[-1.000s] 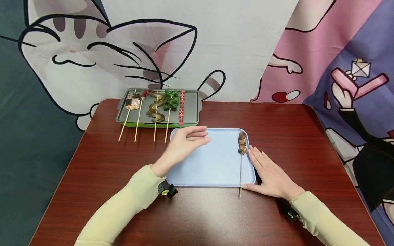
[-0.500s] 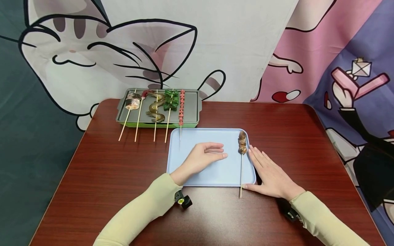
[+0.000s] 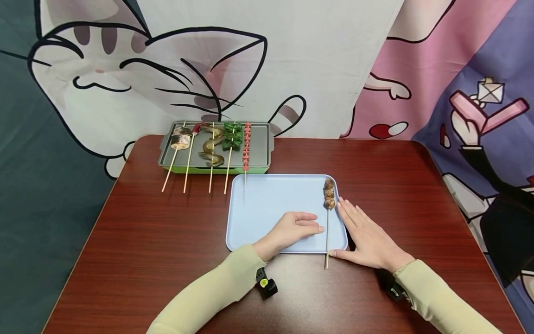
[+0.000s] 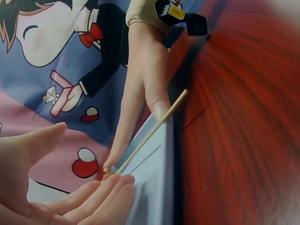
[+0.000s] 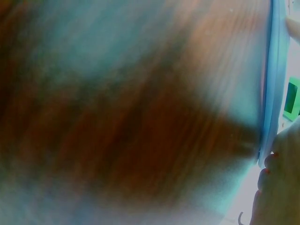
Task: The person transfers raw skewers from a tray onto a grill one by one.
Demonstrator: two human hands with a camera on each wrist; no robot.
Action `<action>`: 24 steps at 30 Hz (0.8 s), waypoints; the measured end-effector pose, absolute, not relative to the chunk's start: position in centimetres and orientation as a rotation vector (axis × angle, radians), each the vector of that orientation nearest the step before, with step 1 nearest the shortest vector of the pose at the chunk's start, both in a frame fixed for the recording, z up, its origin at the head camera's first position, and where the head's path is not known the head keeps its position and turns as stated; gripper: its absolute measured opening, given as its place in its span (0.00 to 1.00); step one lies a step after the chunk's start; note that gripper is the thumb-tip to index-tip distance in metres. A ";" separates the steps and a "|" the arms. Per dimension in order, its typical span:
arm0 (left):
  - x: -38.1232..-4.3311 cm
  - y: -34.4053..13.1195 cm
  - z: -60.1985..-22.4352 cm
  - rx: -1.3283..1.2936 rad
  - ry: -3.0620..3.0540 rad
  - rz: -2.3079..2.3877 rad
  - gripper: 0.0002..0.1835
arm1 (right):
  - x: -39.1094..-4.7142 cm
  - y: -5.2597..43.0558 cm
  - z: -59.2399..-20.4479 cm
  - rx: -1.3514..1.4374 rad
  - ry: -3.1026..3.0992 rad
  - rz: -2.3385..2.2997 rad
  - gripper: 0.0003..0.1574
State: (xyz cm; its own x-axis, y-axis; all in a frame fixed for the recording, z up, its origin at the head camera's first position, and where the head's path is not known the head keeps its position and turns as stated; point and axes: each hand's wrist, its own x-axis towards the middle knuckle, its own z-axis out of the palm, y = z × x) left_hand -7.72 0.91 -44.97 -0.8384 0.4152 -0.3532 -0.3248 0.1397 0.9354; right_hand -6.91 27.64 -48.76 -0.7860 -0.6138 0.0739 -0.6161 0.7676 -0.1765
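Note:
A skewer (image 3: 329, 195) with several brown pieces lies along the right side of a light blue tray (image 3: 258, 199), its stick reaching past the near rim. My left hand (image 3: 292, 231) is over the tray, just left of that stick. In the left wrist view its thumb and fingers (image 4: 101, 201) stand apart with nothing between them, and the skewer's stick (image 4: 152, 133) shows beyond. My right hand (image 3: 369, 236) lies flat at the tray's right edge, thumb near the stick's lower end. The right wrist view shows the fingers (image 5: 281, 183) by the tray rim (image 5: 274, 70).
Behind the tray is a grey grill pan (image 3: 260, 148) with a green base. It bears several skewers, among them shrimp (image 3: 213, 159), green pepper pieces (image 3: 232, 137) and a pink one (image 3: 246, 146). A printed cloth (image 3: 325, 69) hangs behind the wooden table (image 3: 146, 232).
My left hand has moved right and toward the near side across the tray, from near the pink skewer to beside the brown skewer's stick. The right hand stays in place.

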 end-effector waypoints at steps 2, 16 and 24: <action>-7.6 1.4 -45.2 0.062 1.826 1.775 0.27 | -6.9 27.7 -48.8 1.028 -2.935 0.306 0.76; -7.7 2.9 -46.2 0.040 1.669 1.750 0.26 | -6.9 27.7 -48.6 1.033 -2.922 0.330 0.75; -7.7 3.2 -46.0 0.054 1.625 1.720 0.21 | -6.9 27.6 -48.6 1.040 -2.914 0.330 0.75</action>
State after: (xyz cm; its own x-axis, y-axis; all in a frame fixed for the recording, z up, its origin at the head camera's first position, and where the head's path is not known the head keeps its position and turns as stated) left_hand -7.70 3.16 -46.00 -0.7138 0.5352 -0.4517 -0.4814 0.0935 0.8715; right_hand -6.87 27.59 -48.58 -0.7761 -0.6228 0.0990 -0.6291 0.7540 -0.1887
